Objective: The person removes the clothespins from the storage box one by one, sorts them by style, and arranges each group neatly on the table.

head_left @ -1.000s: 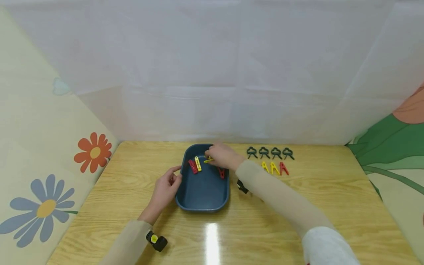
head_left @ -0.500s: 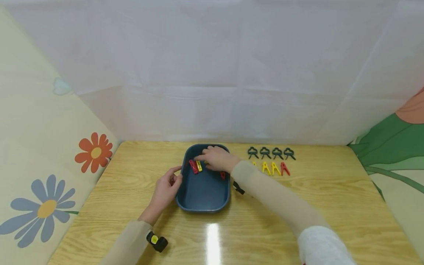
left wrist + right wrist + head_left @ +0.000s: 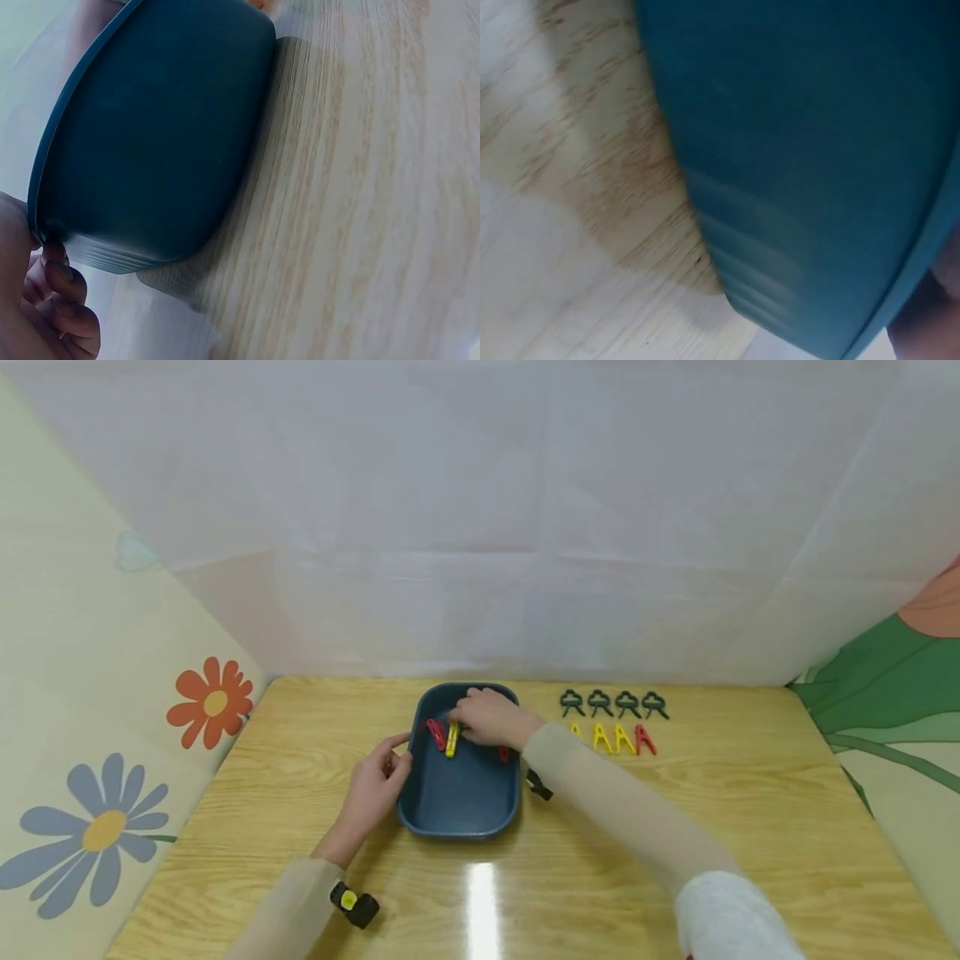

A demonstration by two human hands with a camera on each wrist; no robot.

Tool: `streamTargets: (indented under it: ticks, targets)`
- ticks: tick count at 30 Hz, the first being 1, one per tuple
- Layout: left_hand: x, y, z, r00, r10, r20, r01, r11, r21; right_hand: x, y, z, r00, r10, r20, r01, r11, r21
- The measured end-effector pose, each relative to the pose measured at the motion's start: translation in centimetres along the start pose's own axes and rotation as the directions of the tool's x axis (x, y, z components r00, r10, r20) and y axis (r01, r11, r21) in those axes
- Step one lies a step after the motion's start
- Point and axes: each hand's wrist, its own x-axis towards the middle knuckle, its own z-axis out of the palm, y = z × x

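A dark blue basin [image 3: 461, 802] stands on the table; my left hand [image 3: 378, 783] holds its left rim, thumb and fingers at the edge. In the left wrist view the curled fingers [image 3: 66, 283] are against the basin's wall. My right hand [image 3: 491, 718] reaches inside the far end and pinches the upper end of a yellow clothespin [image 3: 452, 742]. A red clothespin [image 3: 436, 734] lies just left of it. Another red clothespin [image 3: 504, 754] is partly covered by the right hand. In the right wrist view the basin's side hides most of that hand.
Right of the basin, several dark green clips [image 3: 599, 702] stand in a row at the back. In front of them is a row of yellow clothespins [image 3: 602, 738] and a red clothespin [image 3: 645, 740]; the sleeve partly covers the leftmost. A white sheet [image 3: 480, 527] hangs behind the table.
My right hand has shifted left in the basin, away from another yellow clothespin, now hidden. The pinched yellow clothespin has turned and slid slightly toward me. The left hand has stayed put.
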Motion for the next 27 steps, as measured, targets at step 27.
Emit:
streamTargets:
  ticks: [27]
  targets:
    - [-0.1,0.1,-0.1,1.000,-0.008,-0.002,0.008,1.000,-0.003,-1.2,0.5,0.9,0.997,-0.056,0.050,0.059,0.996,-0.062]
